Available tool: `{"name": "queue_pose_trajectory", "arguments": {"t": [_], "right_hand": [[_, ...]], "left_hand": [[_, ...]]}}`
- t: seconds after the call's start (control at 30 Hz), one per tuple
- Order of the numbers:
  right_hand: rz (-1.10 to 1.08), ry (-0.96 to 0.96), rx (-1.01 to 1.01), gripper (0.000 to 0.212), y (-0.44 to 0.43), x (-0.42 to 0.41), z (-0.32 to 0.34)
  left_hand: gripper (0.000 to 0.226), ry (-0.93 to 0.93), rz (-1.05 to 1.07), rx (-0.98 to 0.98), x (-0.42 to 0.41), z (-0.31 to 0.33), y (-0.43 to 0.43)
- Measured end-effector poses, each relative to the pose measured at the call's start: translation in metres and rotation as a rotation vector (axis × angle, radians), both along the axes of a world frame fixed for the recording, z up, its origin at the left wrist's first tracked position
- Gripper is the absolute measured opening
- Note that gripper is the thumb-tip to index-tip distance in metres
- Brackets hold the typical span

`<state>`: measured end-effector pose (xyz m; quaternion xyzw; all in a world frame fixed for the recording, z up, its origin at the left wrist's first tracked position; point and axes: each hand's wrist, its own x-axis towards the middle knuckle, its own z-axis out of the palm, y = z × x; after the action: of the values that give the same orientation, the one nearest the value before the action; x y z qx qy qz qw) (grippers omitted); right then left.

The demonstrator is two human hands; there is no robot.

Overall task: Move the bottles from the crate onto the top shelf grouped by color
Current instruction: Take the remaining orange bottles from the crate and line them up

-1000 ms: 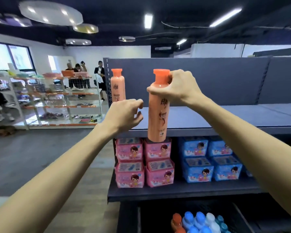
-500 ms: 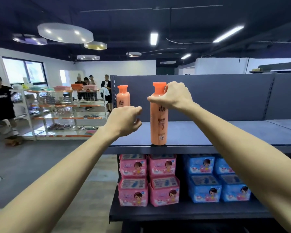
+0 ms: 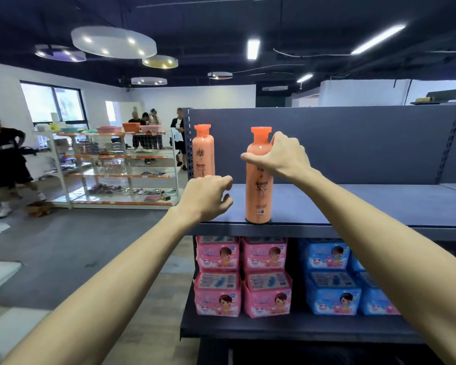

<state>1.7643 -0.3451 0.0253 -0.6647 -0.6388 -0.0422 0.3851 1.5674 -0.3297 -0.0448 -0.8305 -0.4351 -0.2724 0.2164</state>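
Near orange bottle: upright on the top shelf, base right by the front edge, orange cap up, label w/ barcode facing the camera. R hand holds it at the shoulder just under the cap, thumb across the front, fingers wrapped round the back.

2nd orange bottle: same type, upright, further back on the shelf at its L end, close to the grey back panel. The two bottles are apart, not touching.

L hand: in front of the shelf's front-L corner, just L of the near bottle, fingers loosely curled, holding nothing, covering the btm of the 2nd bottle from this view. Can't tell if it touches the shelf.

Below, on the lower shelf: pink packs stacked two high under the bottles, blue packs to their R.

Bkgd L: white wire racks w/ orange-edged shelves and assorted goods; a person in black at far L, a small group of people beyond the racks.
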Motion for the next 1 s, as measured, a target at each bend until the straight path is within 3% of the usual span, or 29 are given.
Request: {"name": "queue_pose_trajectory", "arguments": {"t": [0.3, 0.4, 1.0], "right_hand": [[0.248, 0.036, -0.253, 0.058, -0.008, 0.028, -0.074], [0.254, 0.043, -0.258, 0.048, -0.001, 0.024, -0.081], [0.204, -0.01, -0.247, 0.054, 0.058, -0.075, -0.081]], "left_hand": [[0.019, -0.014, 0.027, -0.063, -0.024, -0.019, 0.008], [0.02, -0.016, 0.06, -0.078, -0.034, -0.021, 0.012], [0.017, -0.101, 0.146, -0.123, -0.081, -0.035, 0.027]]}}
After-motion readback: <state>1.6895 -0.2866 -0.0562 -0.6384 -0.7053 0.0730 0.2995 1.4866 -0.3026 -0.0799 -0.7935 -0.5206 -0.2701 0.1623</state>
